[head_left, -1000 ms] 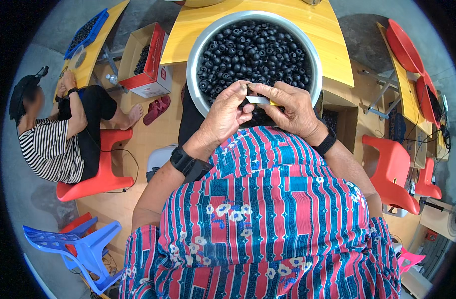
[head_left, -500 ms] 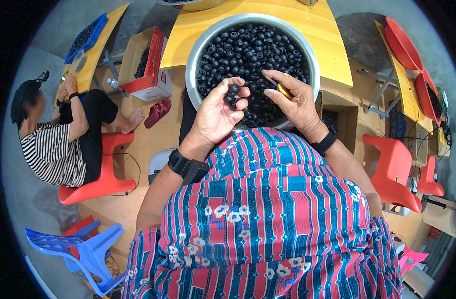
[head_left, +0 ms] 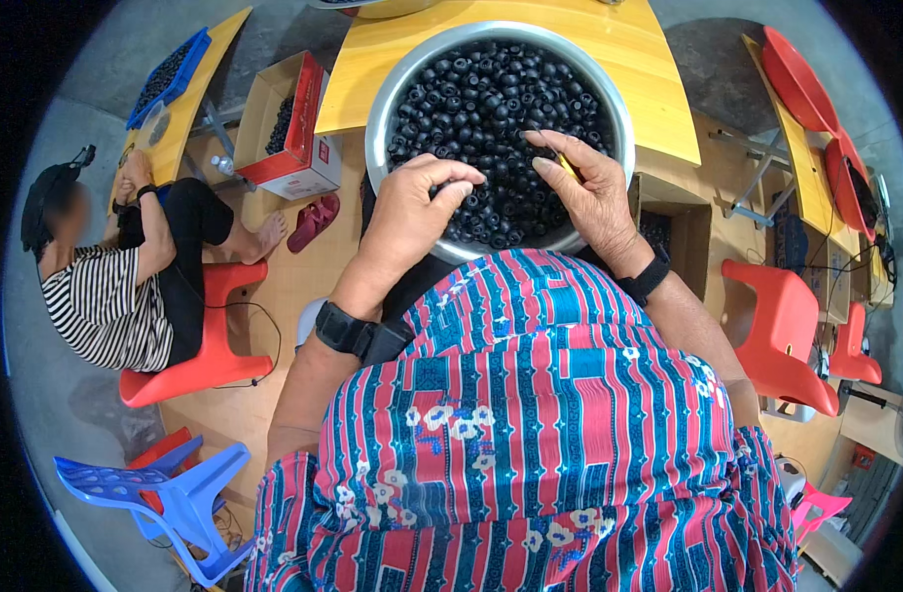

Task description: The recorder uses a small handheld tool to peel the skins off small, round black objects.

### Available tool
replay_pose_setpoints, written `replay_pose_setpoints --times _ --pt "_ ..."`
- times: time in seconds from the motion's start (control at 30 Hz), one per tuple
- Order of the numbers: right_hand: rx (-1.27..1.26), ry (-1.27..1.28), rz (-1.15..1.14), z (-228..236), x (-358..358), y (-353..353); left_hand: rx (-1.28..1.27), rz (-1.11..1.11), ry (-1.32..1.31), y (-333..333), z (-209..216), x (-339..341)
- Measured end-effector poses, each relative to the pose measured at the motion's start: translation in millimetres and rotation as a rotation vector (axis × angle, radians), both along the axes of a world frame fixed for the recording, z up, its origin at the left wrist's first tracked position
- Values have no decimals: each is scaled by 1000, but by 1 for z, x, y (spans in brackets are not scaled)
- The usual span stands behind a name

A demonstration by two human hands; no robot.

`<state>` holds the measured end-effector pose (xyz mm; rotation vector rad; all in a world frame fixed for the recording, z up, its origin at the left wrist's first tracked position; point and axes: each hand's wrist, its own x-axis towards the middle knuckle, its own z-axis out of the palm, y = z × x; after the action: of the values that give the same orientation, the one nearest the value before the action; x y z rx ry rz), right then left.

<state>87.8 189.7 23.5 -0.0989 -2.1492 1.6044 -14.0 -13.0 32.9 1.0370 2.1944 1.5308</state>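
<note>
A wide metal basin [head_left: 376,138] full of small, round black pieces [head_left: 491,109], many with a hole or hollow in one end, is in front of me. My left hand [head_left: 412,202] is over its left side, back turned up, fingers curled toward the thumb; whatever they may hold is hidden. Over the right side, my right hand [head_left: 591,192] is closed on a small tool with a yellow handle [head_left: 568,166]. The tool's exact kind does not show. The two hands are apart, with black pieces visible between them.
A yellow table [head_left: 658,109] extends behind the basin. Left of it stands a red and white carton [head_left: 298,148]; an open carton [head_left: 690,237] is at the right. A person in a striped shirt [head_left: 111,316] sits at far left. Red stools [head_left: 782,331] and a blue chair [head_left: 190,503] stand around.
My left hand, earlier palm up with a few black pieces in its fingers, has turned palm down over the basin. My right hand still has the yellow-handled tool, slightly turned.
</note>
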Motion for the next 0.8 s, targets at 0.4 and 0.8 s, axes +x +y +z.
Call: replay_pose_setpoints --times 0.4,0.8 --pt "22 -20 12 3 1 1 -431 -66 493 -6 6 9" --pt "-9 -22 15 1 0 1 -453 -89 483 -2 0 6"
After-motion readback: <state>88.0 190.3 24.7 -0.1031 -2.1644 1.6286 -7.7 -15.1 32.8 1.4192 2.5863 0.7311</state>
